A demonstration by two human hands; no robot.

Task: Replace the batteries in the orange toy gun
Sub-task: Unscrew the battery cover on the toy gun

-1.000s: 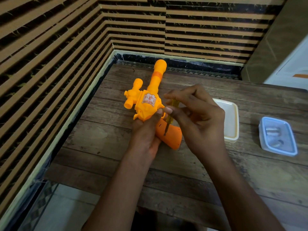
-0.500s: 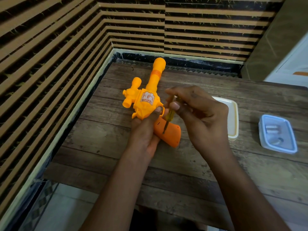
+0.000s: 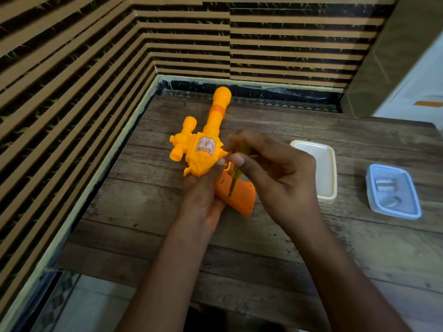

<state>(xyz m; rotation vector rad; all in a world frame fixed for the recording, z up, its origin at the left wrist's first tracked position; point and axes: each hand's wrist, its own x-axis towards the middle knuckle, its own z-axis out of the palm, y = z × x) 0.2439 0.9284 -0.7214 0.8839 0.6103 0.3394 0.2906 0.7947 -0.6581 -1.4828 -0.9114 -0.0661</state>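
Observation:
The orange toy gun (image 3: 203,149) lies over the wooden table (image 3: 263,248), barrel pointing away, darker orange grip toward me. My left hand (image 3: 203,195) clasps the gun at the base of its body from below, thumb on the side. My right hand (image 3: 271,173) pinches a small screwdriver with a yellow handle (image 3: 236,168); its metal tip rests on the grip's side (image 3: 239,195). The fingers hide most of the handle.
A white shallow tray (image 3: 316,164) sits right of the hands. Farther right stands a clear blue-rimmed container (image 3: 393,190) holding a few batteries. Striped walls close in the table at the left and back; its near edge drops to the floor.
The hands and gun have barely shifted. My right fingers have turned a little around the screwdriver handle while the tip stays on the grip.

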